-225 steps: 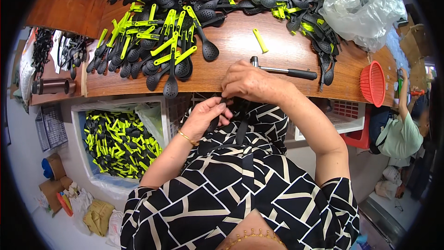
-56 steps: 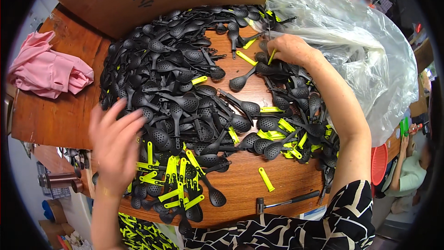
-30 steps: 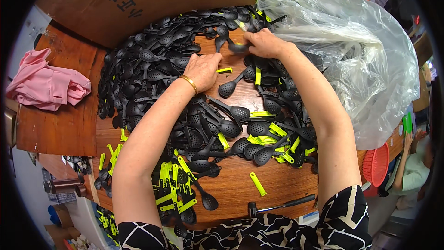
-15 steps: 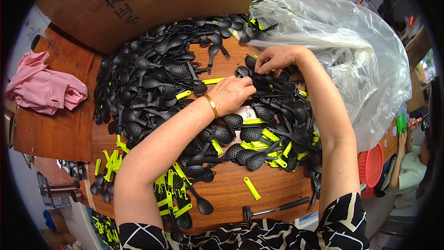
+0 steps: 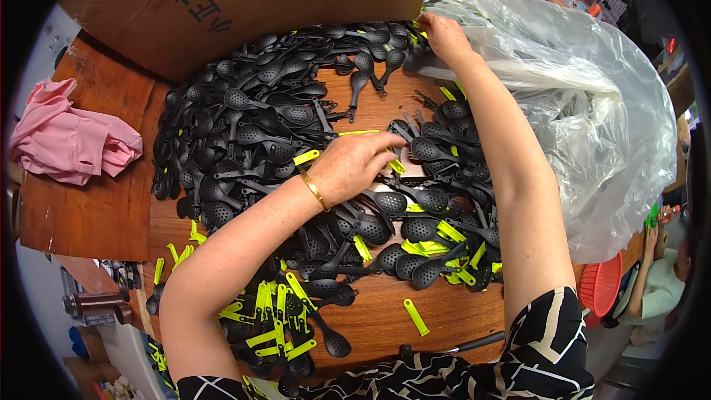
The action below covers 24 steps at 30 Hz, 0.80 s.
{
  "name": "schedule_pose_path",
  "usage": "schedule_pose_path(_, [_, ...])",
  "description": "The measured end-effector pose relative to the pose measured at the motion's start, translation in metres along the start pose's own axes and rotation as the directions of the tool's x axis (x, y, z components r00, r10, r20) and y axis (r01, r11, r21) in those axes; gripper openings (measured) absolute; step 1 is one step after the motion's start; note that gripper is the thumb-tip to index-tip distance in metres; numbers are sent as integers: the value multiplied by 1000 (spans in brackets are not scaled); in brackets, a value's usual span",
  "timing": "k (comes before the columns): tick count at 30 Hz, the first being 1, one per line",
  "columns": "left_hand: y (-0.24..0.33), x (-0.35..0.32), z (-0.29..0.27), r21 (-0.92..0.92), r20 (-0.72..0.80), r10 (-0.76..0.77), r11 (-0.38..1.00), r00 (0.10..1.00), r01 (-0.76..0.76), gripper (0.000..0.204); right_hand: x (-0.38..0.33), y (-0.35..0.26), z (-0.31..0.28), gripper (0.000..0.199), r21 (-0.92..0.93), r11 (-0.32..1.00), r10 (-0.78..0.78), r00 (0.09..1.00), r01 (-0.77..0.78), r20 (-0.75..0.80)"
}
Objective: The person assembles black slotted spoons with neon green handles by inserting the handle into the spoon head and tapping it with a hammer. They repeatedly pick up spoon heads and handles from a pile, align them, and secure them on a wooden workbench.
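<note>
Black slotted spoons (image 5: 259,137) lie heaped over the wooden table, with lime-green handle pieces (image 5: 280,318) strewn among them. My left hand (image 5: 348,167), a gold bangle at its wrist, hovers over the middle of the heap. Its fingers are stretched and apart, beside a lime-green piece (image 5: 397,167) and a few spoon bowls. Far out, my right hand (image 5: 446,35) reaches to the back of the heap, between the cardboard box's corner and the clear plastic bag. Its fingers are bent together, and what they hold, if anything, is too small to make out.
A tall cardboard box (image 5: 296,11) stands behind the heap. The clear plastic bag (image 5: 570,118) covers the right side. A pink cloth (image 5: 74,133) lies at left, a hammer (image 5: 474,342) at the front edge. A red basket (image 5: 600,285) and two other people are off to the right.
My right hand has gone from the near spoons away to the back by the box's corner. My left hand has drawn slightly left and its fingers have spread. The view has shifted a little.
</note>
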<state>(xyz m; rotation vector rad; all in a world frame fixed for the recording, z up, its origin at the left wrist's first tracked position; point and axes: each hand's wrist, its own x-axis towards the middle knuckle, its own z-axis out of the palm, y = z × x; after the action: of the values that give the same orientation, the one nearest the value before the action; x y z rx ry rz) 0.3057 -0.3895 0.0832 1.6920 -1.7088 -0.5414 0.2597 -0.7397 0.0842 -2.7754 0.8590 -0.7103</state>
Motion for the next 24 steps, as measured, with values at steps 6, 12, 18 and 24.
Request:
schedule_pose_path(6, [-15,1,-12,-93,-113,-71,994,991,61,23,-18,-7,45,25,-203,979,37,990,-9,135])
schedule_pose_path(12, [-31,-3,-25,19,-297,-171,983,940,185,22,-106,-109,27,21,101,890,-456,855,446,245])
schedule_pose_path(18, [-54,3,-37,-372,-311,-441,872,842,319,23,-80,-117,-39,24,596,803,-407,750,21,521])
schedule_pose_path(24, [-52,6,-38,-563,-204,-552,742,808,365,32,-31,-30,-16,46,159,987,-55,978,24,199])
